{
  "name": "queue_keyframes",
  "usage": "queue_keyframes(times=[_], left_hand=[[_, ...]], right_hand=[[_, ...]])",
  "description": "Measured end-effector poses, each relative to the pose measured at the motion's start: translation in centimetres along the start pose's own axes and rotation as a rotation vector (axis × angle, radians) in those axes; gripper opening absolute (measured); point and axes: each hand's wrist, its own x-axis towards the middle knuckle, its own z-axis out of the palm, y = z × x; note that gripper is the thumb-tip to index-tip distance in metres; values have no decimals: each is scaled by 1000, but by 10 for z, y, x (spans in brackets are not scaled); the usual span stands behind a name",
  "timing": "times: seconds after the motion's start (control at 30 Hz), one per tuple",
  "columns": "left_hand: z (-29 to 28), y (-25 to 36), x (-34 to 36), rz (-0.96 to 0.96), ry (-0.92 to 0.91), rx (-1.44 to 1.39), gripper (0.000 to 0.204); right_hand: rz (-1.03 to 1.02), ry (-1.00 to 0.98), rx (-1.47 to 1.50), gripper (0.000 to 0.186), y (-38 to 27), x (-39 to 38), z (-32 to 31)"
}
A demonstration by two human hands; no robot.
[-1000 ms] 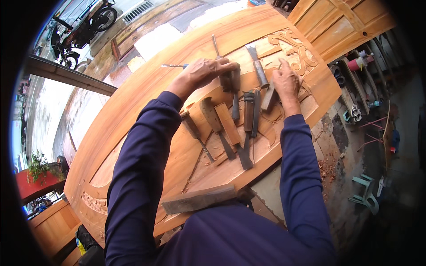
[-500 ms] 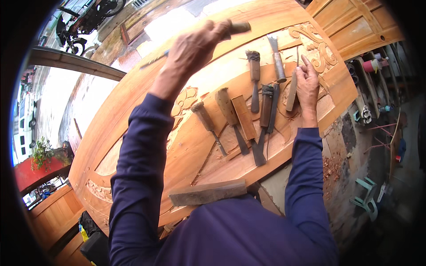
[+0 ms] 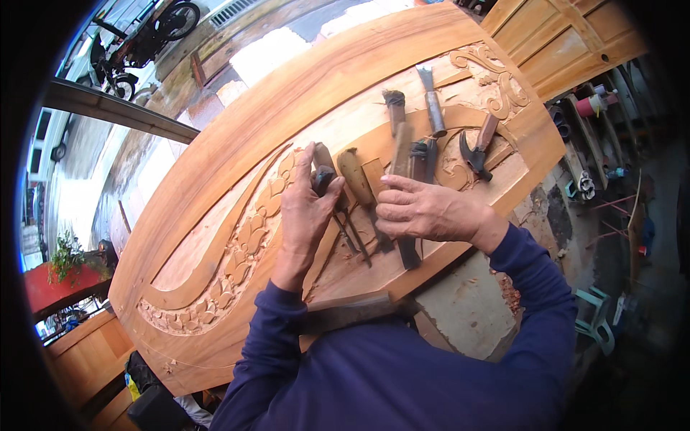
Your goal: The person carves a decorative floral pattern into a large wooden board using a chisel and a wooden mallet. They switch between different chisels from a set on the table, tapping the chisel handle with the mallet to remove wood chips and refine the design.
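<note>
Left fingers [image 3: 305, 159]: closed round the dark handle of a thin chisel [image 3: 323, 179].
Thin chisel: slants over the panel [image 3: 215, 136], blade toward the panel's near edge.
Tan handle [image 3: 352, 171]: between left and right fingers.
Right fingers [image 3: 397, 197]: bent narrow about a blurred wooden handle [image 3: 402, 147]; which blade belongs to it, I cannot tell.
Metal-handled chisel [image 3: 435, 113]: past the right fingers, flared end toward the panel's far edge.
Hammer [image 3: 474, 159]: toward the near right corner.
Carved scrolls [image 3: 502, 97]: along the right edge.
</note>
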Motion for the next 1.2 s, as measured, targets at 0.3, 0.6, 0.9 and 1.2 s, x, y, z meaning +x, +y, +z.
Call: queue_keyframes(times=[0.3, 0.6, 0.9, 1.2], left_hand=[[-8, 22, -52, -195, -206, 335, 118], [38, 28, -59, -45, -289, 340, 132], [58, 37, -27, 44, -416, 324, 123], [72, 36, 0, 131, -407, 378, 114]], right_hand=[[1042, 623, -96, 35, 67, -58, 35], [818, 213, -88, 40, 99, -169, 15], [1003, 188, -53, 51, 108, -213, 3], [623, 295, -235, 41, 133, -101, 3]])
